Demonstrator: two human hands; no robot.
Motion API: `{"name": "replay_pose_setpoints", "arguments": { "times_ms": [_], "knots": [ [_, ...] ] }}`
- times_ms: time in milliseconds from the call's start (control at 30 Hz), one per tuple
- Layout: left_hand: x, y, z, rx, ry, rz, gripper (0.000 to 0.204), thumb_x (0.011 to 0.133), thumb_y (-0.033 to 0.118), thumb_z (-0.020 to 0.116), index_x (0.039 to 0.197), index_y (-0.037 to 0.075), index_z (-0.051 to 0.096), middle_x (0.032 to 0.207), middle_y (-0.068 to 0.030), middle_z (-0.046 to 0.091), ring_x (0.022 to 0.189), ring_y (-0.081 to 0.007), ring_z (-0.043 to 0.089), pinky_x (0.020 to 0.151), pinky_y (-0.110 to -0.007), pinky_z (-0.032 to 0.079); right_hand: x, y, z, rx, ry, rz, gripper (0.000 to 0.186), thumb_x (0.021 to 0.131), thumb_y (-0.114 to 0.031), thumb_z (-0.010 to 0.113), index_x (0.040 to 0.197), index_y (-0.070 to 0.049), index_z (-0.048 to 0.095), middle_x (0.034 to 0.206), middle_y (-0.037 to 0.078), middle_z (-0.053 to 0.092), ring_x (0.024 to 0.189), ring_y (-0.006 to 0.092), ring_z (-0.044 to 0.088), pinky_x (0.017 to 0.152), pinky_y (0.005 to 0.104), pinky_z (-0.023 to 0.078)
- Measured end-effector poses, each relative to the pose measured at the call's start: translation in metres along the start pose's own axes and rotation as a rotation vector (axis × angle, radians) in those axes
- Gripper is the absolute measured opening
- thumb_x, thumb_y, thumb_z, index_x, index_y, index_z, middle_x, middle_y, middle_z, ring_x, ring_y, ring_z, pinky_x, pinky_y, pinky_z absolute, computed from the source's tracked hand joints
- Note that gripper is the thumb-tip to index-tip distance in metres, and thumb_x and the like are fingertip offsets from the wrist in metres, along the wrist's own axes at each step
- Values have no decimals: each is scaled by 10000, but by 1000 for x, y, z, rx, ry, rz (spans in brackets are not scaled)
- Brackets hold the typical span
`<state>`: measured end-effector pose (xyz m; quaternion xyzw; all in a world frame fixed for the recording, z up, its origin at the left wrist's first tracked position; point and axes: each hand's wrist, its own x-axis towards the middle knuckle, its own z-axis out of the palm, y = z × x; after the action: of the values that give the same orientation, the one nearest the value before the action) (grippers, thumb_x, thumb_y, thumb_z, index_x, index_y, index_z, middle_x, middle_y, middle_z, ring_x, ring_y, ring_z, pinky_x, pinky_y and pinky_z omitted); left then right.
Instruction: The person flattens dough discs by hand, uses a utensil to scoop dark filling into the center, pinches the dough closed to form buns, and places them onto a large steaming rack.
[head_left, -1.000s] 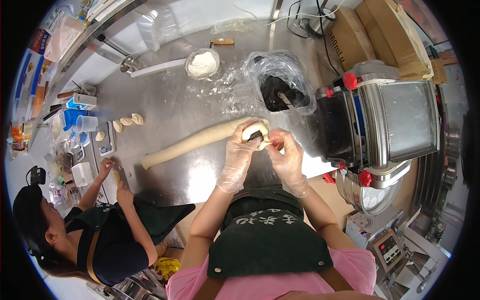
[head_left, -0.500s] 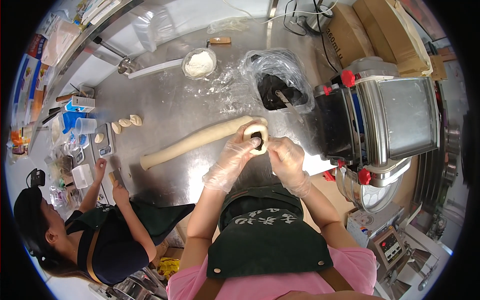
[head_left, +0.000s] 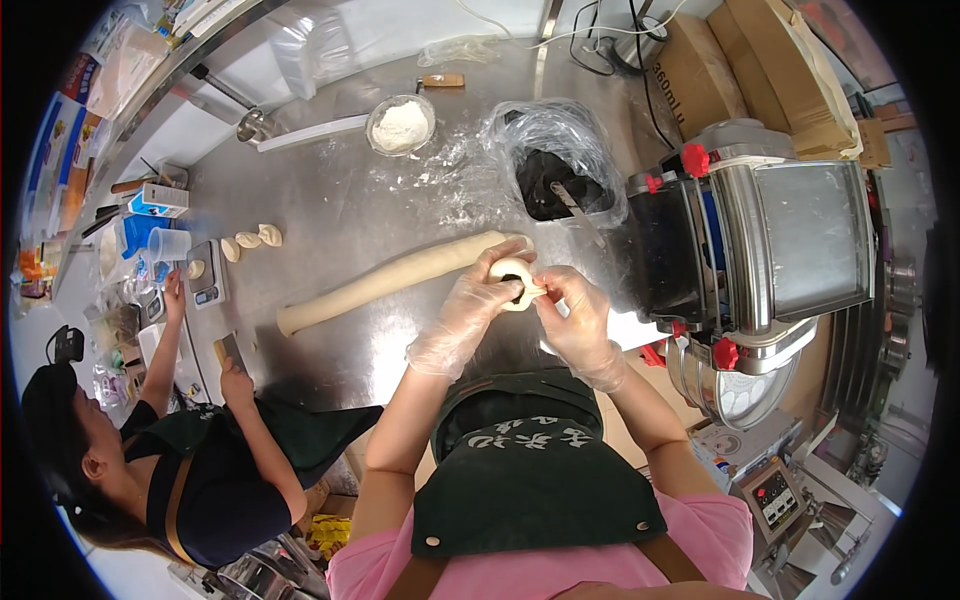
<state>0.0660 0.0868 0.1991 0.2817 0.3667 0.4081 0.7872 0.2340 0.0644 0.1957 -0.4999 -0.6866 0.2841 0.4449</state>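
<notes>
Cupped in my left hand (head_left: 474, 305) is a round of pale dough (head_left: 526, 272) with dark filling (head_left: 511, 291) showing in its hollow. My right hand (head_left: 575, 315) pinches the dough's right edge and draws it out a little. Clear plastic gloves cover both hands. Just beyond them a long dough roll (head_left: 390, 279) lies slantwise on the steel table. Farther back, a plastic-lined tub (head_left: 490, 130) holds dark filling with a metal spatula (head_left: 578, 213) stuck in it.
A bowl of flour (head_left: 400, 126) and a wooden-handled tool (head_left: 441, 81) sit at the back. A red-knobbed machine (head_left: 800, 235) stands right. At left, a co-worker (head_left: 220, 480) holds a scraper (head_left: 229, 351) and reaches to a scale (head_left: 207, 283) near several dough pieces (head_left: 246, 241).
My right fingers have pulled the dough's edge inward, so less dark filling shows. The co-worker's far hand has moved up to the dough piece on the scale.
</notes>
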Motion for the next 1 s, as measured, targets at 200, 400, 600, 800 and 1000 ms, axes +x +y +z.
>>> {"name": "replay_pose_setpoints", "arguments": {
  "times_ms": [200,400,600,800,1000],
  "knots": [
    [-4,6,8,27,66,-22,404,931,128,633,1312,39,532,1213,-59,603,1136,-150,564,1007,-316,444,2,-10,-1,-277,8,-9,356,763,22,700,1092,-68,597,830,111,613,646,296,644,559,366,532],
    [-1,3,6,80,51,15,302,954,71,580,1255,45,576,1096,-26,627,1023,-107,572,931,-283,458,-5,2,-1,-273,-113,-92,338,772,10,707,1086,-60,602,819,107,623,605,289,641,542,370,526],
    [2,3,8,227,105,-54,275,959,-5,523,1222,19,598,1040,-26,624,1000,-93,557,900,-230,440,0,-2,1,28,-65,212,331,795,8,709,1112,-35,622,787,121,651,640,245,668,579,318,533],
    [-2,14,8,171,128,-50,284,947,-1,512,1220,7,589,964,-21,626,878,-95,550,829,-224,455,-3,-2,-3,-181,-109,-67,240,787,33,707,1013,-13,639,807,106,678,625,213,665,576,296,533],
    [-5,7,10,576,74,19,375,929,-17,508,1304,-9,521,1017,-38,610,894,-115,552,811,-236,468,-5,-10,8,-123,-56,139,216,796,30,692,1000,-12,635,760,114,665,595,217,660,553,307,529]
  ]
}}
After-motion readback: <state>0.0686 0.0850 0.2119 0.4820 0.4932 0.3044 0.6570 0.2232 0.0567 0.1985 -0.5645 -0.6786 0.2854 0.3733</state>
